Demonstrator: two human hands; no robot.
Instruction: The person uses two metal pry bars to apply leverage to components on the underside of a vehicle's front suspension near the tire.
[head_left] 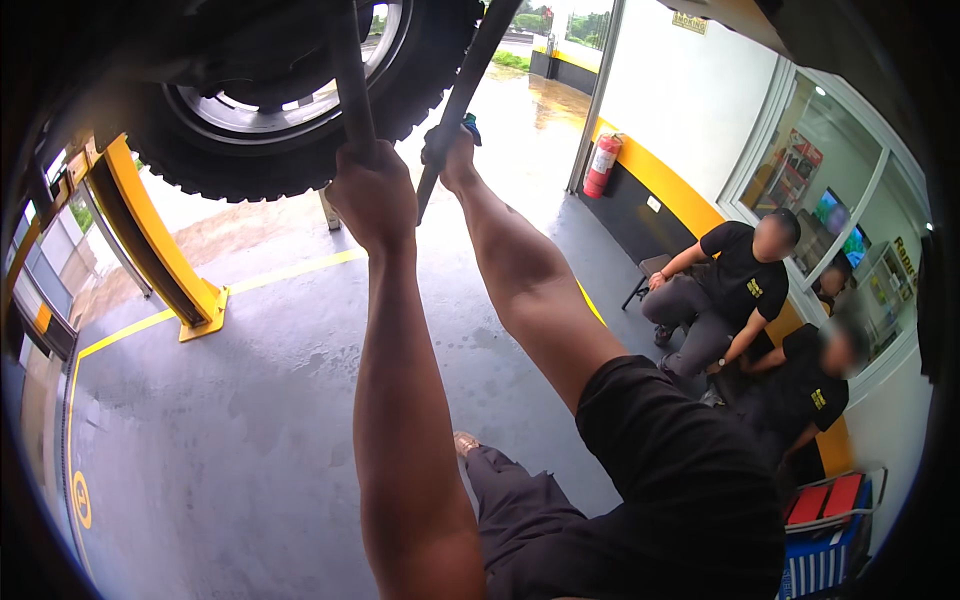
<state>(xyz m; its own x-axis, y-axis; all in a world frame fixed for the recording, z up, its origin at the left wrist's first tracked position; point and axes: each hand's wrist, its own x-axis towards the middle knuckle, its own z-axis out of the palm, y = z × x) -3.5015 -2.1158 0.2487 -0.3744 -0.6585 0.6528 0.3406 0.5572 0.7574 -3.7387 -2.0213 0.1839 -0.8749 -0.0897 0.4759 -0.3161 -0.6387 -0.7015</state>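
Note:
Both my arms are raised toward a raised vehicle's wheel (250,155), a black knobby tyre on a silver rim. My left hand (370,195) is closed around a dark metal bar (350,75) that rises in front of the wheel. Beside it, my right hand (455,155) grips a second, slanting dark bar (480,55). A small green and blue object (470,127) shows by my right fingers; I cannot make out what it is. The upper ends of both bars pass out of view.
A yellow lift post (155,230) stands left on the grey floor (230,420). Two people in black shirts (730,280) (800,380) sit along the right wall, near a window (840,180). A red extinguisher (600,165) hangs beside the doorway. Red and blue equipment (825,500) stands lower right.

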